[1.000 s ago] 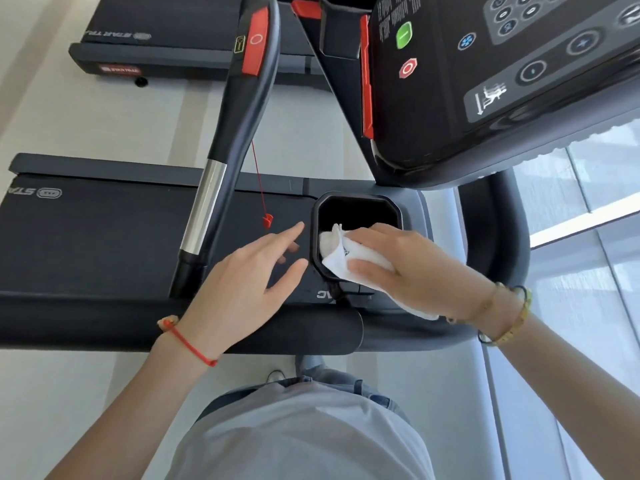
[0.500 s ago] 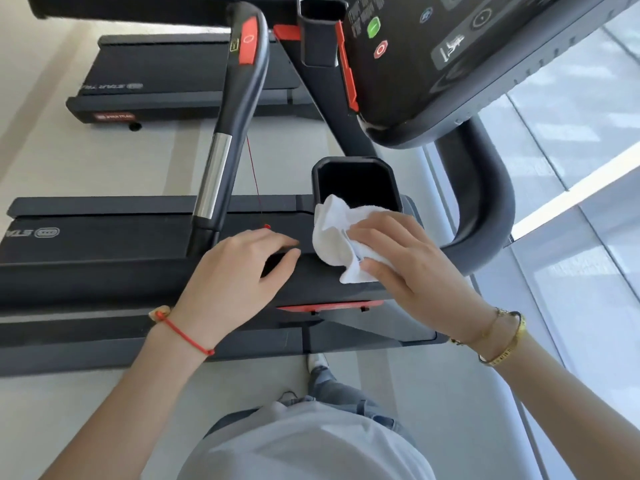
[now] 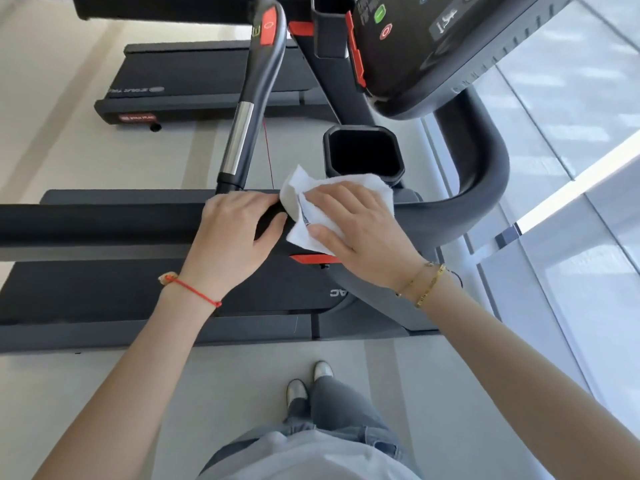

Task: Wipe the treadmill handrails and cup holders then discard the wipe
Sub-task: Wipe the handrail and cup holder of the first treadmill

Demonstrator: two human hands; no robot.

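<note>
Mid-wipe on the handrail (image 3: 104,223), looks like. Right hand (image 3: 360,230) spread flat, pressing the wipe (image 3: 346,188) on the rail just below the cup holder (image 3: 363,152). Left hand (image 3: 235,233) curled over the rail beside it, bracing. Next, probably: slide along the bar, no bunching.

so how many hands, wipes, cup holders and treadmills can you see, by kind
hands: 2, the left hand and the right hand
wipes: 1, a white wipe
cup holders: 2, one near, one farther up
treadmills: 2, one near, one behind
total: 7
</note>
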